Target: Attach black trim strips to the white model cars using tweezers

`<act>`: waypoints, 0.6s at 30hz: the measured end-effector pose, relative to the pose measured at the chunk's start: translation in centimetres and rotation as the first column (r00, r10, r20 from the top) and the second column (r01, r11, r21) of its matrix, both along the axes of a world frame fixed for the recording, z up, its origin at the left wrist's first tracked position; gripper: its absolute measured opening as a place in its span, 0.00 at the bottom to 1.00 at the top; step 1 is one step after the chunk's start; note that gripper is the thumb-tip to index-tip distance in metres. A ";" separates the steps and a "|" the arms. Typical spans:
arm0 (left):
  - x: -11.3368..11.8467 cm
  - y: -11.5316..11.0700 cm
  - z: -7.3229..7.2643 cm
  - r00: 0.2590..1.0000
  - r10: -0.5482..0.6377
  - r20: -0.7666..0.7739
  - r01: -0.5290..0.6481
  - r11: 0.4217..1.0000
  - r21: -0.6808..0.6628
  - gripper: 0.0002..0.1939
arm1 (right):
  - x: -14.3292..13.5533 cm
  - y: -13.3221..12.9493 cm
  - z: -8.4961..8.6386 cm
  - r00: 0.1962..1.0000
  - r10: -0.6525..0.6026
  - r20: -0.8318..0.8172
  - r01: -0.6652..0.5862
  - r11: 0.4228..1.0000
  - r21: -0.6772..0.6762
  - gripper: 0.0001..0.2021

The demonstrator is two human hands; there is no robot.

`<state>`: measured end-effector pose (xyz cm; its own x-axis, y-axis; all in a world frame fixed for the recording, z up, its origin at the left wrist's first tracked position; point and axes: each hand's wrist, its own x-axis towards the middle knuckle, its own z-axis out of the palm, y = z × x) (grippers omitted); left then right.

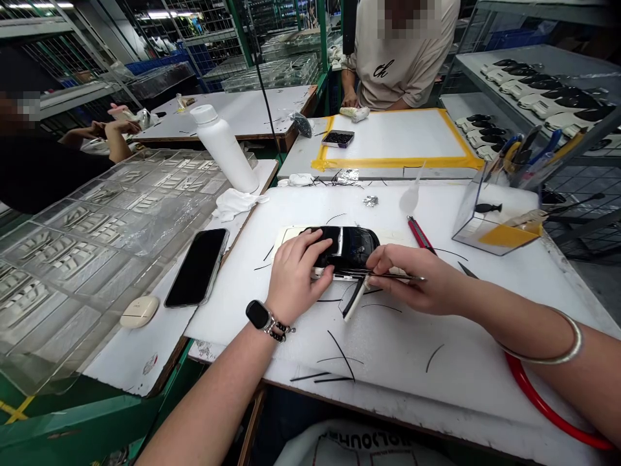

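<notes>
A model car body (356,244) with a glossy black top and cream sides lies on the white work surface (412,359). Spread over its left end is my left hand (297,275), fingertips on the black top and thumb along the near side. At the car's near right edge, my right hand (405,275) pinches a thin metal tool (412,278), whose working tip is hard to make out. A cream strip with a black edge (356,299) sticks out from the near side, beside my right fingertips. Thin black strips (342,346) lie scattered nearer to me.
Left: black phone (198,266), cream case (139,312), white bottle (226,149), compartment trays (92,304). Right: red cutter (420,234), clear tool holder (499,220), red tube (543,404). Shelves hold more car bodies (548,90). Another person sits opposite, one at far left.
</notes>
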<state>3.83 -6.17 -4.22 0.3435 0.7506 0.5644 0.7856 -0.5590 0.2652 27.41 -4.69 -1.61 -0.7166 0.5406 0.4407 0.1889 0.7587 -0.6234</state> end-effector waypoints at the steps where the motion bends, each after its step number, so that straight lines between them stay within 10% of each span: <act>1: 0.0 0.0 0.0 1.000 0.000 -0.001 0.000 1.000 -0.001 0.19 | 0.0 0.0 0.0 1.000 -0.006 -0.002 0.006 1.000 0.001 0.05; 18: 0.0 0.0 -0.1 1.000 0.001 -0.003 -0.001 1.000 0.000 0.19 | 0.0 0.1 0.2 1.000 0.003 0.001 -0.003 1.000 -0.002 0.06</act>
<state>3.84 -6.21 -4.28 0.3443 0.7508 0.5637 0.7869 -0.5583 0.2628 27.39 -4.64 -1.37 -0.7187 0.5393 0.4388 0.1878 0.7582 -0.6244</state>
